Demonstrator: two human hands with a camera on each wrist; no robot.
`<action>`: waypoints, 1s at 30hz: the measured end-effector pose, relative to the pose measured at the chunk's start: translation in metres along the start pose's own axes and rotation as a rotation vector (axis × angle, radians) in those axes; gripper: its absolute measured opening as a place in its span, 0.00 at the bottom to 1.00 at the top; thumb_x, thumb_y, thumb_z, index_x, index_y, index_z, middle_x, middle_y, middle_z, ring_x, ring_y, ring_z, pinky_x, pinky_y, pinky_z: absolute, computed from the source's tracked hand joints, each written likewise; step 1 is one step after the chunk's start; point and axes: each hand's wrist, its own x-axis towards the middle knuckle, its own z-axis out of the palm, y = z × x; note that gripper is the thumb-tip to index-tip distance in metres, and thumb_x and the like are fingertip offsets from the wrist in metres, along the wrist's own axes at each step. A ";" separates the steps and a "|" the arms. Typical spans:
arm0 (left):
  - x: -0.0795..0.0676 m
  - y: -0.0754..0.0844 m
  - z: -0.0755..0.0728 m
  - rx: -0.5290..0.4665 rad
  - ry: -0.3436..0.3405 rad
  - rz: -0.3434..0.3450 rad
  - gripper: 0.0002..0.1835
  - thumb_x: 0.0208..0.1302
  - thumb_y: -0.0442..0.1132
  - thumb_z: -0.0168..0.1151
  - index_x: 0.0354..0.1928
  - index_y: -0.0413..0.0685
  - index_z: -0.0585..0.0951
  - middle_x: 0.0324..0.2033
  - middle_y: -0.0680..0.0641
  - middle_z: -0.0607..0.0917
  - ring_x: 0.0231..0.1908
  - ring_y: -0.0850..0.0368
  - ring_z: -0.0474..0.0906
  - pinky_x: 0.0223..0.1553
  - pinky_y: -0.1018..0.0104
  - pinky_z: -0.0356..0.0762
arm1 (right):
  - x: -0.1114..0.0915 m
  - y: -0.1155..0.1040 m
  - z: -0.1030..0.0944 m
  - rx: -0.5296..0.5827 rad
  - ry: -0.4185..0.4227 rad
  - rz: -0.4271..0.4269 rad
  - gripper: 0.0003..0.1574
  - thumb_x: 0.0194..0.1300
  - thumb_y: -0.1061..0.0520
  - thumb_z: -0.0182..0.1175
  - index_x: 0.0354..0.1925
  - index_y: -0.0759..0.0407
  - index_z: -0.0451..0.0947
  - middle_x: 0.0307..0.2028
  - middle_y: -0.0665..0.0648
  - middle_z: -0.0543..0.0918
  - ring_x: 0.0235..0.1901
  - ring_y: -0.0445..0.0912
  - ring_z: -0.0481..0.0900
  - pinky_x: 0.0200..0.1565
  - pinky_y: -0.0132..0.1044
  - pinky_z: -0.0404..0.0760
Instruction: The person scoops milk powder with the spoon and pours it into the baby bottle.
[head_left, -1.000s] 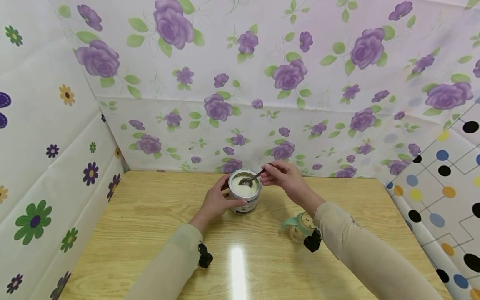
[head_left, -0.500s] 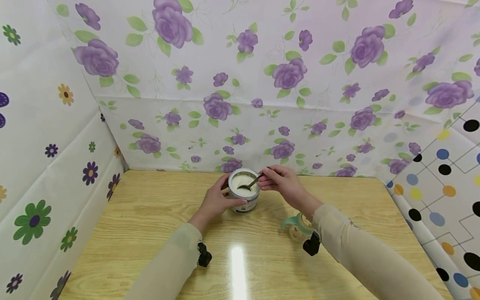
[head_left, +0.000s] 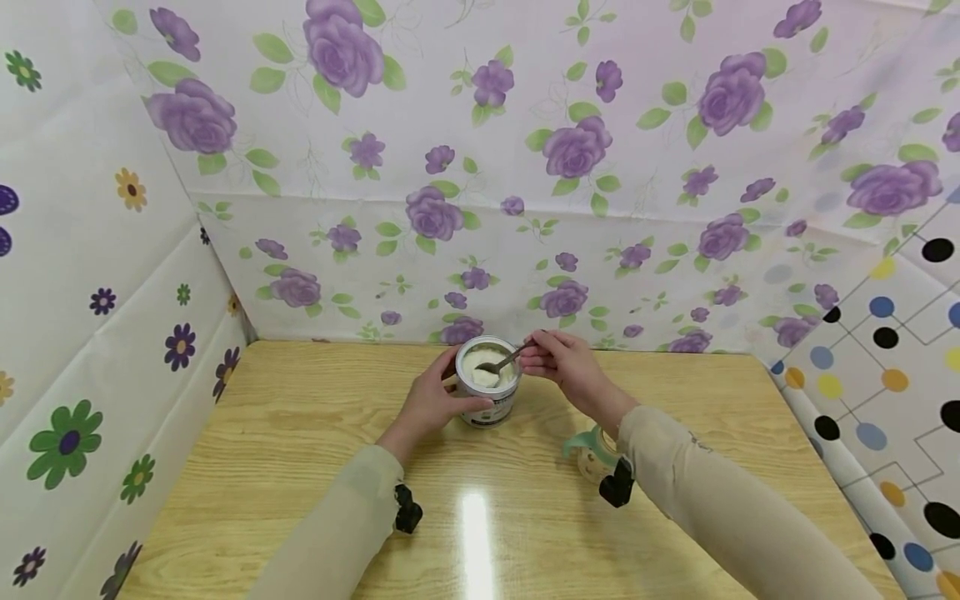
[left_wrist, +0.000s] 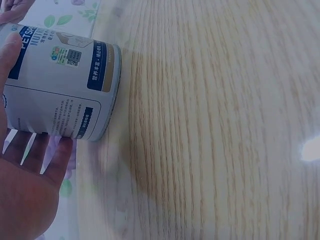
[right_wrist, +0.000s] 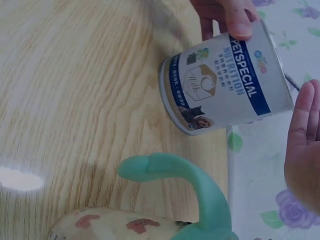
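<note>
A white, blue-banded tin labelled PETSPECIAL NUTRITION (head_left: pixel 489 413) stands upright near the table's back edge, its top uncovered. Pale powder (head_left: pixel 484 380) shows inside. My left hand (head_left: pixel 433 406) grips the tin from the left, thumb across its front and fingers round the far side, as the left wrist view also shows on the tin (left_wrist: pixel 55 85). Above it, my right hand (head_left: pixel 566 367) pinches the handle of a dark metal spoon (head_left: pixel 513 357), whose bowl is inside the tin at the powder. The right wrist view shows little of the spoon behind the tin (right_wrist: pixel 220 82).
Below my right forearm stands a cream cup with brown patches and a green handle (head_left: pixel 582 442), partly hidden by the sleeve and wrist camera. The wooden table (head_left: pixel 300 433) ends at a floral cloth wall (head_left: pixel 360 275) just behind the tin.
The spoon's bowl has dipped towards the near side of the powder and come slightly up again, with the right hand shifting a little. The left hand and the tin have stayed put.
</note>
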 end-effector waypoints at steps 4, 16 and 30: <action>0.001 -0.001 0.000 0.001 -0.007 -0.002 0.53 0.54 0.42 0.87 0.80 0.63 0.67 0.71 0.50 0.76 0.73 0.46 0.71 0.74 0.45 0.73 | 0.002 -0.003 -0.006 0.099 0.052 0.018 0.17 0.88 0.55 0.49 0.49 0.64 0.81 0.34 0.52 0.89 0.35 0.40 0.89 0.47 0.32 0.90; 0.001 -0.001 0.000 0.019 -0.010 -0.009 0.54 0.55 0.44 0.87 0.81 0.62 0.66 0.73 0.49 0.75 0.75 0.45 0.70 0.74 0.44 0.72 | 0.008 0.005 -0.010 0.155 0.085 0.071 0.18 0.88 0.56 0.47 0.53 0.70 0.77 0.32 0.53 0.89 0.33 0.41 0.90 0.44 0.31 0.90; 0.000 0.000 0.000 0.012 -0.012 -0.005 0.53 0.56 0.43 0.86 0.81 0.62 0.66 0.72 0.49 0.76 0.74 0.45 0.70 0.74 0.44 0.73 | 0.012 0.001 -0.006 0.212 0.118 0.085 0.20 0.89 0.55 0.45 0.50 0.69 0.78 0.30 0.52 0.89 0.31 0.40 0.90 0.42 0.31 0.90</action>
